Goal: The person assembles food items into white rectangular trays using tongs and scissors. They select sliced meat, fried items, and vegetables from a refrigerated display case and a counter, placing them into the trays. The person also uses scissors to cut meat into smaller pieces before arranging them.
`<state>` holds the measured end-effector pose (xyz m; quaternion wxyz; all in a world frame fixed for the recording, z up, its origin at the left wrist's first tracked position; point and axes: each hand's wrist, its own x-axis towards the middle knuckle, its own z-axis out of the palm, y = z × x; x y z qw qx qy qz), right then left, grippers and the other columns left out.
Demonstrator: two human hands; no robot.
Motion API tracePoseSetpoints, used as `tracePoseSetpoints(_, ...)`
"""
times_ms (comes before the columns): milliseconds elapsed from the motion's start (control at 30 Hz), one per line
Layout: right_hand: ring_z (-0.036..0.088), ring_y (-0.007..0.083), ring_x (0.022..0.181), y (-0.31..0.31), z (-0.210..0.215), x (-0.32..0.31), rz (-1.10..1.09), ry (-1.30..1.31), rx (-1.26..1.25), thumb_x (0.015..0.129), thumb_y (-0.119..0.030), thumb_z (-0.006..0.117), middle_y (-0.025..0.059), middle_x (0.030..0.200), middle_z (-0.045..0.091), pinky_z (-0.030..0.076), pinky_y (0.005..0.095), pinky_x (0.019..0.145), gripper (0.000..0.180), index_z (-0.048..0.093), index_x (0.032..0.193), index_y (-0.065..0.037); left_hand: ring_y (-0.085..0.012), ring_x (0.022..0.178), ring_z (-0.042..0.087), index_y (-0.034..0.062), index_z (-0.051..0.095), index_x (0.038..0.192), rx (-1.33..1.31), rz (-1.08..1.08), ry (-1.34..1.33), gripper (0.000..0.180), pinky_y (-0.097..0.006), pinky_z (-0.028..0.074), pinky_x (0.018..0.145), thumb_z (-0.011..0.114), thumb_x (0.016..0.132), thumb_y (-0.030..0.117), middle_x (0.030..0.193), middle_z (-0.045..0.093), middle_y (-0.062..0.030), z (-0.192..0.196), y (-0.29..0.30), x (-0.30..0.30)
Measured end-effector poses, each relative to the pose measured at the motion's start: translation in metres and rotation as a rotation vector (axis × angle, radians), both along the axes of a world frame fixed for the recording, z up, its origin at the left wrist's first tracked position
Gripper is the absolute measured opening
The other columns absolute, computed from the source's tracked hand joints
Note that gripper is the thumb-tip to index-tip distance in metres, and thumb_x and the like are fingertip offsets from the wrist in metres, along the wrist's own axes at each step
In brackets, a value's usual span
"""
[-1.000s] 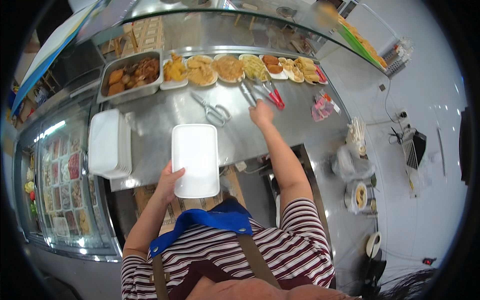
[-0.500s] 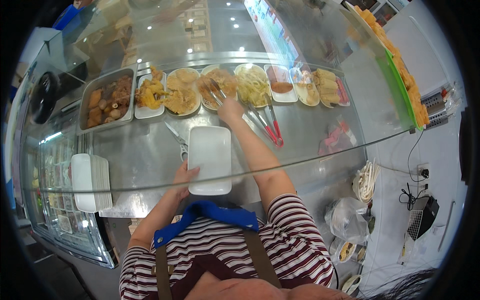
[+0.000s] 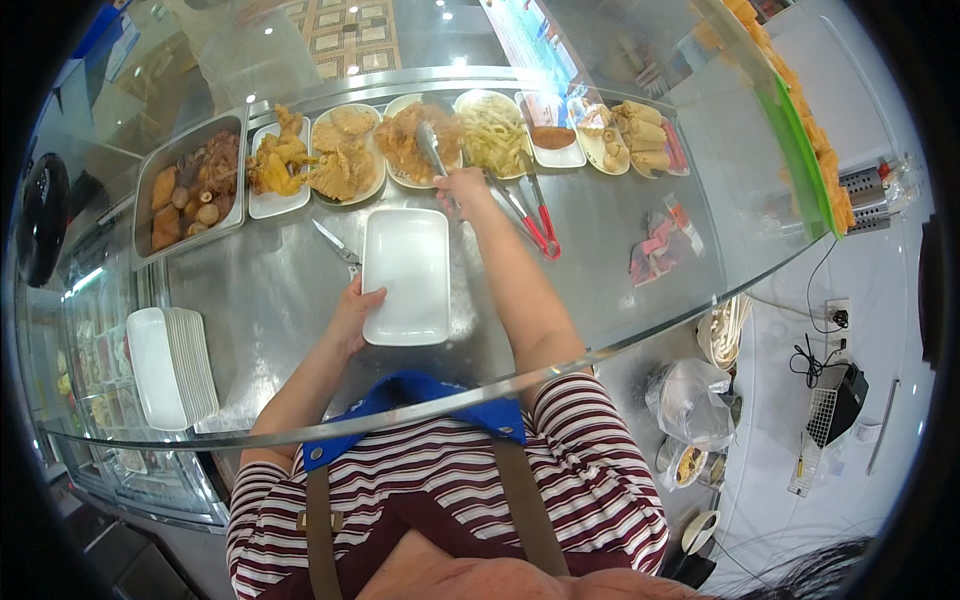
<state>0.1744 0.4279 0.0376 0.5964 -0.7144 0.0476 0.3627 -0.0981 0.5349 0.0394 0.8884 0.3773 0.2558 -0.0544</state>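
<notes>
My left hand [image 3: 358, 308] grips the left edge of a white rectangular plate [image 3: 408, 278], its thumb on the rim; nothing lies on it. Farther forward, my right hand [image 3: 465, 190] is closed round metal tongs [image 3: 430, 146]. Their tips reach over golden-brown fried pieces [image 3: 400, 132] on a dish; whether they pinch any cannot be made out. To the right of that dish is one of pale green strips [image 3: 492, 130], and to its left one of breaded fried pieces [image 3: 343, 165]. Scissors [image 3: 337, 240] lie left of the plate.
Red-handled tongs [image 3: 540, 225] rest on the metal counter [image 3: 560, 300]. A curved glass pane [image 3: 470, 397] crosses above my forearms. White plates [image 3: 170, 370] are stacked at left, near a steel tray of brown food [image 3: 195, 190]. A pink packet [image 3: 660, 245] lies at right.
The whole view has shifted, with the food dishes now higher in it. The tongs in my right hand looked spread before; now their arms appear closer together. My left hand keeps the plate.
</notes>
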Motion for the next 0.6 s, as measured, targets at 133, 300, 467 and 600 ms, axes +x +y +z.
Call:
tracePoseSetpoints(133, 0.051, 0.0176, 0.049, -0.018, 0.012, 0.001, -0.103, 0.168, 0.208, 0.079, -0.007, 0.067, 0.0106, 0.063, 0.057, 0.036, 0.0327, 0.040, 0.010, 0.059, 0.075, -0.001, -0.0264, 0.099, 0.062, 0.0054, 0.042, 0.127, 0.014, 0.017, 0.022, 0.045, -0.042, 0.052, 0.087, 0.054, 0.084, -0.002, 0.114, 0.058, -0.0138, 0.007, 0.010, 0.007)
tracePoseSetpoints(300, 0.060, 0.0238, 0.063, -0.032, 0.012, 0.009, 0.172, -0.313, -0.217, 0.076, -0.015, 0.067, 0.0143, 0.075, 0.063, 0.045, 0.0381, 0.053, 0.017, 0.063, 0.086, -0.003, -0.0262, 0.098, 0.062, 0.0059, 0.043, 0.127, 0.001, 0.037, -0.029, 0.045, -0.042, 0.052, 0.086, 0.055, 0.084, -0.001, 0.113, 0.058, -0.0135, 0.014, 0.018, 0.022)
tracePoseSetpoints(467, 0.064, 0.0325, 0.087, -0.043, 0.068, 0.007, 0.346, -0.949, -0.911, 0.071, -0.019, 0.063, 0.0182, 0.088, 0.066, 0.049, 0.0403, 0.077, 0.029, 0.066, 0.097, -0.006, -0.0257, 0.098, 0.062, 0.0063, 0.044, 0.127, 0.028, 0.015, 0.037, 0.045, -0.041, 0.052, 0.086, 0.055, 0.085, -0.001, 0.113, 0.059, -0.0129, 0.014, 0.016, 0.013)
tracePoseSetpoints(600, 0.064, 0.0325, 0.086, -0.052, 0.089, 0.014, 0.627, -1.054, -0.966, 0.069, -0.015, 0.060, 0.0166, 0.087, 0.067, 0.050, 0.0425, 0.076, 0.024, 0.067, 0.091, -0.006, -0.0254, 0.098, 0.062, 0.0063, 0.045, 0.127, 0.004, -0.012, 0.071, 0.044, -0.041, 0.052, 0.086, 0.055, 0.085, -0.001, 0.113, 0.059, -0.0128, 0.000, 0.014, 0.005)
